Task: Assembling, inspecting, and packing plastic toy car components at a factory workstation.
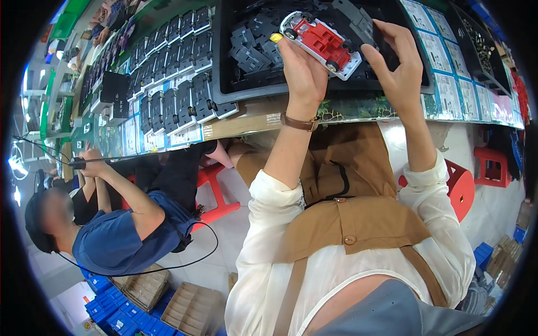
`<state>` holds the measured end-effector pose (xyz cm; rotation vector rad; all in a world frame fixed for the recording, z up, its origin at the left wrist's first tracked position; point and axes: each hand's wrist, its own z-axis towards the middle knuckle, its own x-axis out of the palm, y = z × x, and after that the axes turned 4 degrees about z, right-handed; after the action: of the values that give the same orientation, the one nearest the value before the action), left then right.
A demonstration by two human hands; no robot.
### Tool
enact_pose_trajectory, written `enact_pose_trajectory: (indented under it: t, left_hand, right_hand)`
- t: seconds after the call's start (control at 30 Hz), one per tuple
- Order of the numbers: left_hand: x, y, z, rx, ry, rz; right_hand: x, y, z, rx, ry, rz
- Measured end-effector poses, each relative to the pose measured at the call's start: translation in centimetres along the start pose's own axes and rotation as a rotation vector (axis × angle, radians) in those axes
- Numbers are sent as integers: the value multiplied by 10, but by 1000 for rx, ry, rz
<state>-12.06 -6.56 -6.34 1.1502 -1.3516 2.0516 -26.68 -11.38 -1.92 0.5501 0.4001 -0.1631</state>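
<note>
My left hand [302,70] holds a toy car [319,42] upside down, its red and white underside and black wheels facing me. My right hand [395,59] grips a dark grey plastic part [367,28] right beside the car's rear end. Both hands hover over a black tray [224,84] filled with several dark grey car parts [255,47]. A brown watch strap circles my left wrist.
Rows of dark grey chassis parts [174,95] lie on the workbench at left. Printed sheets [448,84] cover the bench at right. A co-worker in a blue shirt [117,235] sits at my left holding a tool. Red stools [462,187], blue crates and cardboard trays [190,308] stand below.
</note>
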Motion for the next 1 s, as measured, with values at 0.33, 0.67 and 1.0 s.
enact_pose_trajectory:
  t: [0.33, 0.67, 1.0]
  left_hand:
    - [1, -3, -3, 61, 75, 110]
    - [1, 1, -1, 132, -10, 303]
    - [7, 0, -6, 150, -41, 221]
  right_hand:
    - [27, 24, -9, -20, -21, -104]
    - [43, 29, -14, 19, 59, -164]
    - [25, 8, -19, 582, 252, 481]
